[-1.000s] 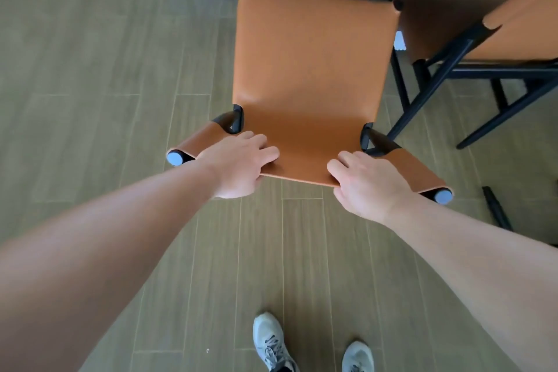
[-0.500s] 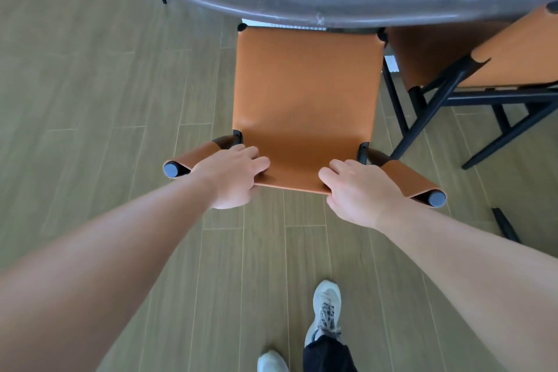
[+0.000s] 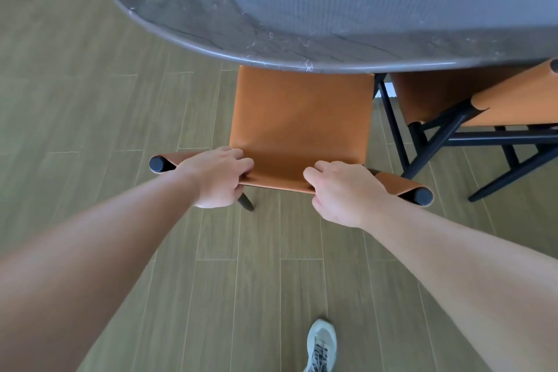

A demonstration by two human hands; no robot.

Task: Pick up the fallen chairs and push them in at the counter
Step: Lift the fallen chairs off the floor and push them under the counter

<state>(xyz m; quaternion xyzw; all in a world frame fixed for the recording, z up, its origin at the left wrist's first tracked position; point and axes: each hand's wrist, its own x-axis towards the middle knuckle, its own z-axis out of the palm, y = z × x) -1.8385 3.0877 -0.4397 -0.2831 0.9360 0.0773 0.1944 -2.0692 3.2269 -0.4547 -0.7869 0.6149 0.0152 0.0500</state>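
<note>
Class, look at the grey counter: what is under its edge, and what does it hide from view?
Under the counter sits the front of the orange chair that both hands, left and right, grip, and part of a second chair. The counter hides the seats' front edges and front legs.

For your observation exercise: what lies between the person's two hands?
In the head view, only the chair backrest's top edge spans between the left hand and right hand.

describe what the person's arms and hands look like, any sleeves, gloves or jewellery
Both forearms are bare as far as the frame shows, with no sleeves in sight. The left hand and right hand wear no gloves, and no rings, watch or bracelet show on the fingers or wrists. No markings are visible.
</note>
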